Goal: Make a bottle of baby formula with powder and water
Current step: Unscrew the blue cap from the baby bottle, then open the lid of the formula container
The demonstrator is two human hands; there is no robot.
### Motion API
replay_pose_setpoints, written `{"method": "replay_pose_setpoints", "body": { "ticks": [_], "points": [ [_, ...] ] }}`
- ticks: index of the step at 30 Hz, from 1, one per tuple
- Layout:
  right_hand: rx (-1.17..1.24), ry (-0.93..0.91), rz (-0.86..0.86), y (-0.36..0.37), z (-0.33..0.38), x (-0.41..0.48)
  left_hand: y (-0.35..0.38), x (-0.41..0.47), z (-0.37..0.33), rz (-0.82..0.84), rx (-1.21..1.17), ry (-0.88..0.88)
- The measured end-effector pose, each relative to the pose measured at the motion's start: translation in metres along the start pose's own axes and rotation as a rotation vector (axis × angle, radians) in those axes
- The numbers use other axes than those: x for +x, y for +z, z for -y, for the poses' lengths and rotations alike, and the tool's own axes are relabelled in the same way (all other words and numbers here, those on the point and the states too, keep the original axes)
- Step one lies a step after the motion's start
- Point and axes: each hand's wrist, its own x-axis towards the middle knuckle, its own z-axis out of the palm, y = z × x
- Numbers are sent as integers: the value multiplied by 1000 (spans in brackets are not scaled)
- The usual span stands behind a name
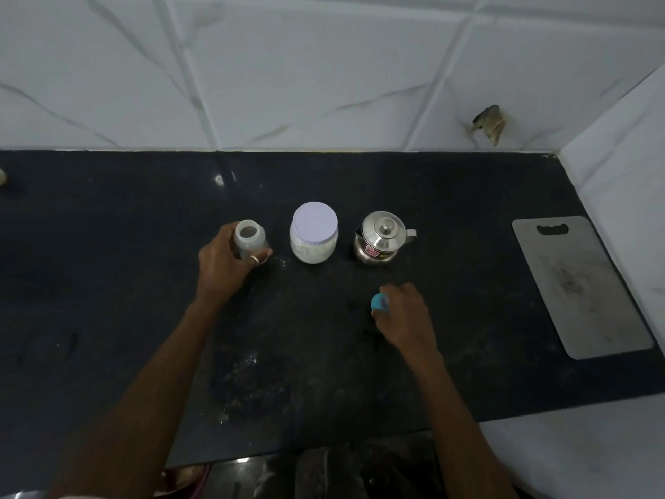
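Note:
A clear baby bottle (249, 238) stands upright with its mouth uncovered on the black counter (108, 268). My left hand (225, 262) is wrapped around its lower body. To its right stands a jar of white powder (313, 243) with a pale lid on. Further right is a small steel kettle (381, 238) with its lid on and spout pointing right. My right hand (405, 313) rests low on the counter in front of the kettle, fingers closed on the bottle's blue cap (379, 303).
A grey cutting board (575, 286) lies at the right end of the counter. White tiled walls close the back and right side. White powder specks are scattered on the counter near the front middle. The counter's front edge runs just below my forearms.

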Motion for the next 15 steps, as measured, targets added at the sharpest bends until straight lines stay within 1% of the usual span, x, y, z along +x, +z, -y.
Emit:
{"method": "replay_pose_setpoints", "body": {
  "ticks": [8,12,15],
  "points": [
    [-80,-4,17,2,0,2,-1,-2,-4,-1,-9,-16],
    [-104,42,31,-1,5,0,-1,-4,-6,6,-19,-26],
    [-141,45,-7,-7,11,-1,-2,-4,-6,10,-32,-35]
  ]
}}
